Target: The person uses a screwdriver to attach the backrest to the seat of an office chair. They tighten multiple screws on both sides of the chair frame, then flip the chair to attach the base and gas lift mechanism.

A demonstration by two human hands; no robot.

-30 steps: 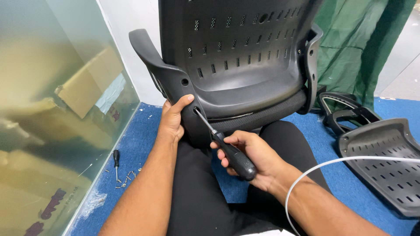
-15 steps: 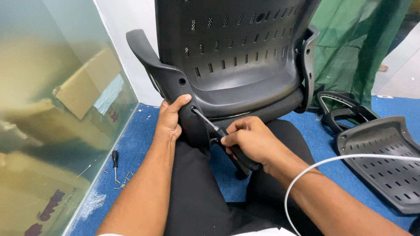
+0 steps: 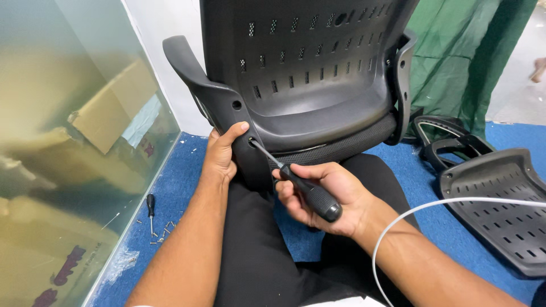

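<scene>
A black plastic office chair back (image 3: 318,74) with slotted vents stands tilted against my lap, its left armrest bracket (image 3: 207,94) toward me. My left hand (image 3: 223,153) grips the lower part of that bracket, thumb beside a screw hole. My right hand (image 3: 327,196) holds a black-handled screwdriver (image 3: 298,185), its metal tip set into the lower hole of the bracket. A second hole shows higher on the bracket.
A frosted glass wall (image 3: 74,159) runs along the left, cardboard boxes behind it. A small screwdriver (image 3: 151,207) and several loose screws (image 3: 162,233) lie on blue carpet beside it. Another black chair shell (image 3: 495,199) and armrest loops (image 3: 449,139) lie right. A white cable (image 3: 432,207) crosses my right forearm. Green cloth (image 3: 472,51) hangs behind.
My right hand turned over the screwdriver handle and back, keeping the tip in the bracket hole. The left hand has stayed on the bracket.
</scene>
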